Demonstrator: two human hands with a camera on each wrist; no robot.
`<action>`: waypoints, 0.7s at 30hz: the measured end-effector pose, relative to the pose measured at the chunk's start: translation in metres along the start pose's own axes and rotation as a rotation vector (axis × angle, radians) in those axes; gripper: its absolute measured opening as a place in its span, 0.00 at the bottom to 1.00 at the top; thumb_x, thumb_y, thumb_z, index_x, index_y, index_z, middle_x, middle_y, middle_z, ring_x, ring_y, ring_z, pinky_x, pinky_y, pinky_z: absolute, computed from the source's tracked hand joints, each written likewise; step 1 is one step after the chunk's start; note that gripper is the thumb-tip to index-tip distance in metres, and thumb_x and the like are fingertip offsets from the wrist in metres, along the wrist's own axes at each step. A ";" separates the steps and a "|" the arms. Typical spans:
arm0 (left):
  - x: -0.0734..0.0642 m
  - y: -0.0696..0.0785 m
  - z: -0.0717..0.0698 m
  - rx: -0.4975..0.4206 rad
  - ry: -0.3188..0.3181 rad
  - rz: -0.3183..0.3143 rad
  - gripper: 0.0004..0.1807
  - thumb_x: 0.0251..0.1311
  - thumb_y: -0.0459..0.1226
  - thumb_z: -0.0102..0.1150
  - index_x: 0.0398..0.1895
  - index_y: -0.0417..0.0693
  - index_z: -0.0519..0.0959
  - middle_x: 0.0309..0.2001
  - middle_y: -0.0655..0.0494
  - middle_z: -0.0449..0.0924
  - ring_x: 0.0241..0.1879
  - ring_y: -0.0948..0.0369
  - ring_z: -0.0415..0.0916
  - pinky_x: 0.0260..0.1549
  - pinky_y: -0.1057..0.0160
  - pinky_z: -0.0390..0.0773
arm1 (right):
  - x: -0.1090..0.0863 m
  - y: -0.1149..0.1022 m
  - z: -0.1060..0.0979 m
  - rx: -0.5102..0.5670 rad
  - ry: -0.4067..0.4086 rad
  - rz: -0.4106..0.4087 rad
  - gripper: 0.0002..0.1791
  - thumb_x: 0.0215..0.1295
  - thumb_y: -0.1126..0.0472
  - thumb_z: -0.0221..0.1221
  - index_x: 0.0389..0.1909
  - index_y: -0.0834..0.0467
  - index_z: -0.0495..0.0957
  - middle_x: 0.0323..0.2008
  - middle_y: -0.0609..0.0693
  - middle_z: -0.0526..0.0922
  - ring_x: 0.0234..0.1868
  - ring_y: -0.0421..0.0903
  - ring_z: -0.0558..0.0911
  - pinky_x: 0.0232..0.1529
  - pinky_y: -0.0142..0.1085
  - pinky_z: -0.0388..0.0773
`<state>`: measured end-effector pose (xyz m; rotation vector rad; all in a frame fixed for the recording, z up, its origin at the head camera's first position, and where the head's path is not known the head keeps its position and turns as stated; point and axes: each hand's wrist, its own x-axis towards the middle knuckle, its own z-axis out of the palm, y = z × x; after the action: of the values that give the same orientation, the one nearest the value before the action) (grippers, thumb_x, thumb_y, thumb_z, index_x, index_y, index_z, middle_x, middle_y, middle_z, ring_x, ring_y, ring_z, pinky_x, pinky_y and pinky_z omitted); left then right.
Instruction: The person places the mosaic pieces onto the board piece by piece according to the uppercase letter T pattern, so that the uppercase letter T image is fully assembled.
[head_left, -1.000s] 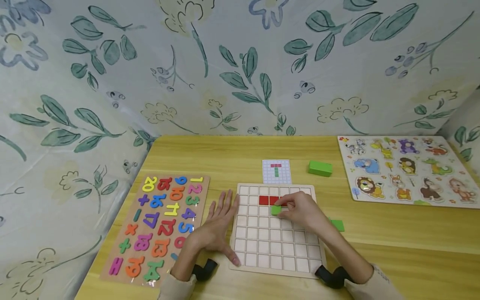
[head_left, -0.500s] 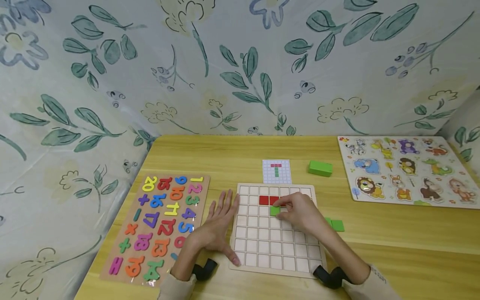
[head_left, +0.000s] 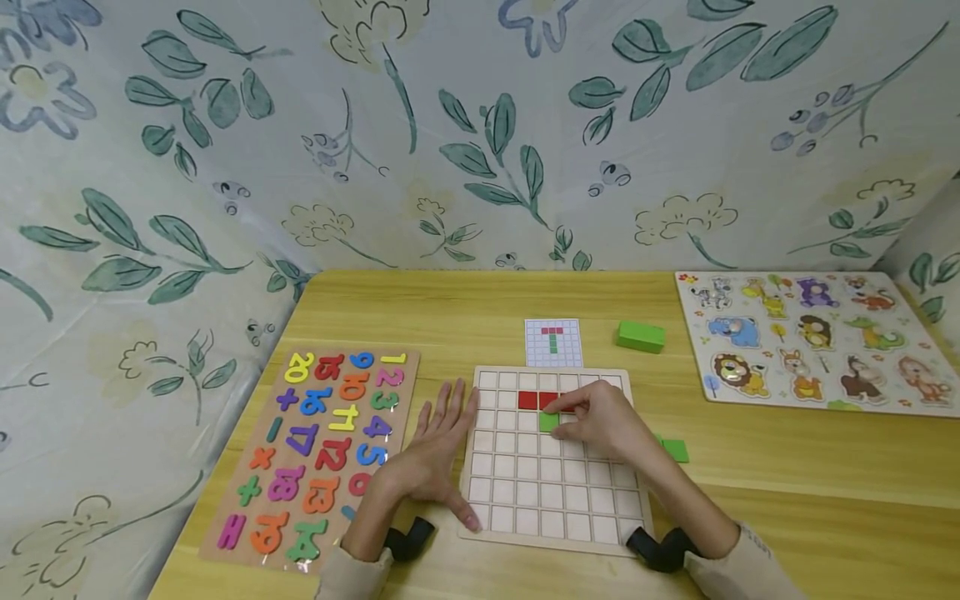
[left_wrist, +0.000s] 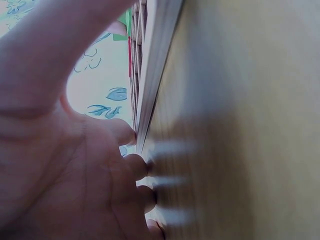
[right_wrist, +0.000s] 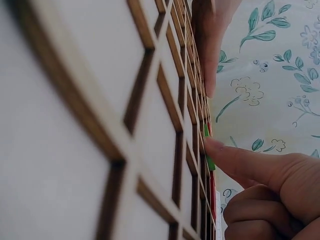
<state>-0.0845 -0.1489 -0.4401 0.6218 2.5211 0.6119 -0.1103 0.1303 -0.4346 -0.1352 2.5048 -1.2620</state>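
Note:
A wooden grid board (head_left: 527, 493) lies flat on the table with a row of red tiles (head_left: 528, 401) in its upper part. The rightmost red tile is partly hidden by fingers. Thumb and forefinger of my right hand (head_left: 600, 421) pinch a small green tile (head_left: 549, 422) at the cell below the middle red tile. In the right wrist view the thumb touches the green tile (right_wrist: 210, 161) at the grid's surface. My left hand (head_left: 438, 454) lies spread along the board's left edge, its thumb at the lower left corner. Fingertips meet the tabletop in the left wrist view.
A pattern card (head_left: 553, 342) with a red and green T sits behind the board. Green tiles (head_left: 675, 451) lie by the right forearm. A green block (head_left: 641, 337) stands farther back. A number puzzle (head_left: 300, 458) is at left, an animal puzzle (head_left: 817, 342) at right.
The green tile has shifted slightly left with my right fingers and now lines up below the middle red tile. My left hand has stayed in place.

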 end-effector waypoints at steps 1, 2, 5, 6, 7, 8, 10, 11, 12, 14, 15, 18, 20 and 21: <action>0.000 0.000 0.000 0.002 -0.001 -0.001 0.91 0.24 0.55 0.90 0.84 0.46 0.28 0.83 0.43 0.14 0.82 0.44 0.11 0.80 0.36 0.25 | 0.001 0.001 0.000 0.011 -0.002 0.002 0.13 0.53 0.67 0.76 0.39 0.53 0.92 0.14 0.43 0.57 0.19 0.41 0.57 0.22 0.29 0.51; 0.000 0.000 0.000 0.003 -0.001 -0.002 0.91 0.24 0.55 0.90 0.84 0.46 0.28 0.83 0.43 0.14 0.82 0.44 0.11 0.80 0.36 0.25 | 0.001 0.002 -0.001 0.021 -0.005 0.005 0.12 0.53 0.67 0.76 0.39 0.53 0.92 0.14 0.43 0.57 0.20 0.41 0.57 0.22 0.29 0.51; 0.001 0.000 0.000 0.009 -0.004 -0.006 0.91 0.24 0.56 0.90 0.84 0.46 0.29 0.83 0.43 0.14 0.82 0.44 0.12 0.80 0.36 0.25 | 0.002 0.003 -0.002 0.054 -0.016 0.010 0.12 0.52 0.67 0.77 0.39 0.53 0.92 0.15 0.43 0.56 0.20 0.41 0.58 0.22 0.29 0.52; 0.001 0.000 0.000 0.010 -0.005 -0.006 0.91 0.24 0.56 0.90 0.84 0.46 0.28 0.83 0.43 0.14 0.82 0.44 0.12 0.80 0.36 0.25 | 0.002 0.004 -0.003 0.066 -0.022 0.012 0.13 0.52 0.66 0.77 0.39 0.53 0.92 0.15 0.43 0.56 0.20 0.41 0.57 0.22 0.29 0.52; 0.001 0.000 0.000 0.011 -0.006 -0.006 0.91 0.24 0.56 0.90 0.84 0.46 0.28 0.83 0.43 0.14 0.82 0.44 0.11 0.80 0.36 0.25 | 0.002 0.004 -0.003 0.076 -0.029 0.014 0.13 0.52 0.66 0.77 0.40 0.53 0.92 0.15 0.43 0.56 0.20 0.41 0.57 0.22 0.29 0.52; 0.001 0.000 -0.001 0.012 -0.007 -0.005 0.91 0.24 0.56 0.90 0.84 0.46 0.28 0.83 0.43 0.14 0.82 0.44 0.11 0.80 0.36 0.25 | 0.002 0.005 -0.003 0.083 -0.035 0.014 0.13 0.53 0.66 0.76 0.40 0.53 0.92 0.15 0.43 0.56 0.20 0.41 0.57 0.22 0.29 0.52; 0.001 0.000 -0.001 0.013 -0.008 -0.005 0.92 0.24 0.56 0.90 0.84 0.46 0.28 0.82 0.43 0.14 0.81 0.44 0.11 0.80 0.36 0.25 | 0.002 0.005 -0.004 0.093 -0.047 0.013 0.13 0.54 0.66 0.76 0.41 0.54 0.92 0.15 0.43 0.56 0.20 0.41 0.57 0.22 0.29 0.52; 0.000 0.000 -0.001 0.013 -0.008 -0.005 0.92 0.24 0.56 0.90 0.84 0.46 0.28 0.82 0.43 0.14 0.81 0.44 0.11 0.80 0.36 0.25 | 0.002 0.005 -0.004 0.096 -0.052 0.010 0.13 0.54 0.65 0.76 0.42 0.54 0.92 0.14 0.43 0.56 0.19 0.41 0.57 0.22 0.29 0.52; 0.000 0.000 -0.001 0.014 -0.007 -0.006 0.92 0.24 0.56 0.90 0.84 0.46 0.28 0.82 0.43 0.14 0.81 0.44 0.11 0.80 0.36 0.25 | 0.002 0.006 -0.004 0.100 -0.057 0.012 0.12 0.55 0.66 0.75 0.42 0.54 0.91 0.14 0.43 0.56 0.19 0.41 0.57 0.22 0.29 0.52; 0.001 0.000 0.000 0.015 -0.008 -0.007 0.92 0.24 0.56 0.90 0.84 0.46 0.28 0.83 0.44 0.14 0.81 0.45 0.11 0.80 0.36 0.25 | 0.003 0.006 -0.004 0.100 -0.057 0.009 0.12 0.56 0.66 0.75 0.42 0.55 0.91 0.14 0.43 0.56 0.19 0.41 0.57 0.22 0.29 0.51; 0.001 0.000 0.000 0.015 -0.007 -0.008 0.92 0.24 0.56 0.90 0.84 0.47 0.28 0.83 0.44 0.14 0.82 0.45 0.11 0.80 0.36 0.25 | 0.003 0.006 -0.004 0.102 -0.058 0.009 0.12 0.56 0.66 0.75 0.42 0.55 0.91 0.14 0.43 0.56 0.19 0.41 0.57 0.22 0.29 0.51; 0.001 0.000 0.000 0.013 -0.007 -0.008 0.92 0.24 0.56 0.90 0.84 0.47 0.28 0.82 0.44 0.14 0.81 0.45 0.11 0.80 0.36 0.25 | 0.003 0.007 -0.004 0.109 -0.057 0.010 0.12 0.56 0.66 0.75 0.42 0.55 0.92 0.14 0.43 0.56 0.19 0.41 0.56 0.22 0.29 0.51; 0.001 0.000 0.000 0.009 -0.004 -0.003 0.92 0.24 0.55 0.90 0.84 0.46 0.28 0.82 0.43 0.14 0.81 0.44 0.11 0.80 0.36 0.25 | 0.003 0.007 -0.004 0.111 -0.058 0.007 0.12 0.56 0.65 0.75 0.42 0.55 0.91 0.15 0.43 0.55 0.19 0.41 0.56 0.22 0.29 0.51; 0.001 -0.001 0.000 0.008 -0.002 0.000 0.92 0.24 0.55 0.90 0.84 0.46 0.28 0.82 0.43 0.14 0.81 0.44 0.11 0.80 0.36 0.25 | 0.003 0.008 -0.004 0.112 -0.061 0.005 0.12 0.55 0.65 0.75 0.42 0.55 0.91 0.15 0.43 0.55 0.19 0.41 0.55 0.22 0.29 0.51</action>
<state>-0.0854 -0.1490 -0.4407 0.6252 2.5226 0.6008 -0.1137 0.1375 -0.4389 -0.1381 2.3753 -1.3719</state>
